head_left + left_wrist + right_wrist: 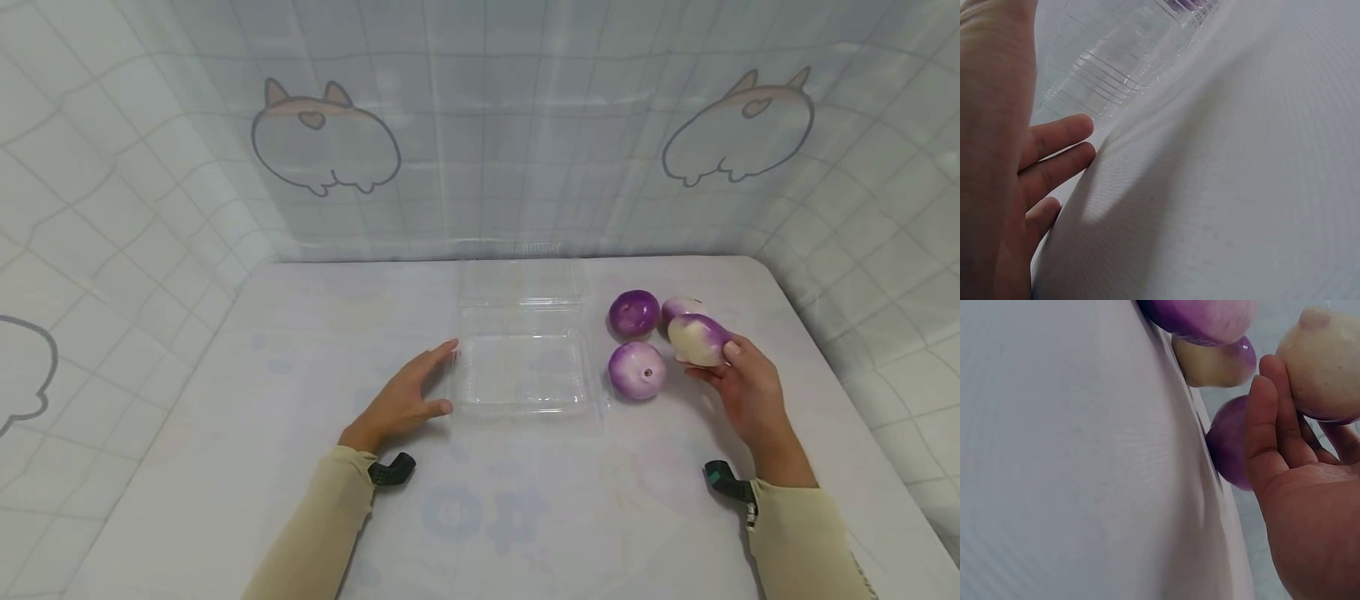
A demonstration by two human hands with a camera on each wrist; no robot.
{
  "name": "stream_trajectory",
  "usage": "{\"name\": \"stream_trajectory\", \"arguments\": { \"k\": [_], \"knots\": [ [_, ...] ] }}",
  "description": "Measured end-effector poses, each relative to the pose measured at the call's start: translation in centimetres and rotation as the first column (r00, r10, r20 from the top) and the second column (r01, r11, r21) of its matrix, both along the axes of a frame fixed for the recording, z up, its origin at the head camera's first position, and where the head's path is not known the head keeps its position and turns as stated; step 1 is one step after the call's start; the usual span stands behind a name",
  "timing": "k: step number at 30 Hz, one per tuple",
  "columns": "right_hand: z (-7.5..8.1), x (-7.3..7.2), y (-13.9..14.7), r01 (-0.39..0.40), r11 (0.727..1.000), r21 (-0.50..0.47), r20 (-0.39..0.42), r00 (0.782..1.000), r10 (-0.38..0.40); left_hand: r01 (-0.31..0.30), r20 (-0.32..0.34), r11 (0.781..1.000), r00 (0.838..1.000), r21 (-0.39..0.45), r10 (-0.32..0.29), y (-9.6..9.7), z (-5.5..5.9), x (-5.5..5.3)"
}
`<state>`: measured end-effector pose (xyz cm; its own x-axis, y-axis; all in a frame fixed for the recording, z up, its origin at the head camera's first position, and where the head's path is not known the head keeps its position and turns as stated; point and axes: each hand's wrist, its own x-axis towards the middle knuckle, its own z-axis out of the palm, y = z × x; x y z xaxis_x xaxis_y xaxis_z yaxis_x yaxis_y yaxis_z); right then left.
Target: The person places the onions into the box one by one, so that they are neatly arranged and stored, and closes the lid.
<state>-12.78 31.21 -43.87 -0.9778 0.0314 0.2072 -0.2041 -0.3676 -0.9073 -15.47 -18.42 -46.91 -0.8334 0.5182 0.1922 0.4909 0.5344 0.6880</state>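
Note:
My right hand (pixel 753 396) holds a purple-and-white turnip (pixel 697 340) above the table, thumb on its near side and fingers beneath. In the right wrist view, the held turnip (pixel 1325 369) shows its cream side with a small nub. On the table close by are a deep purple turnip (pixel 634 313), a pale pinkish one (pixel 636 371) with a small round mark, and a third (pixel 681 307) partly hidden behind the held one. At the left edge of a clear plastic box (pixel 525 408), my left hand (pixel 408 396) has its fingers and thumb spread, holding nothing.
The box's clear lid (pixel 521 283) is folded back flat toward the rear of the white table (pixel 300 350). A curtain with a grid pattern (pixel 480 150) hangs behind and along both sides. A dark wrist device (pixel 392 469) is on each wrist.

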Motion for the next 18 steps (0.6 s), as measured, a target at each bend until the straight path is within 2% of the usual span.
{"name": "stream_trajectory", "arguments": {
  "k": [8, 18],
  "knots": [
    [0.3, 0.1, -0.5, -0.013, 1.000, 0.002, -0.008, 1.000, 0.013, -0.004, 0.028, 1.000, 1.000, 0.007, 0.004, -0.1, -0.1, 0.0],
    [0.8, 0.1, -1.1, -0.032, 0.999, 0.032, -0.050, 0.998, 0.033, -0.007, 0.025, 1.000, 1.000, 0.015, 0.006, -0.1, 0.0, 0.0]
  ]
}}
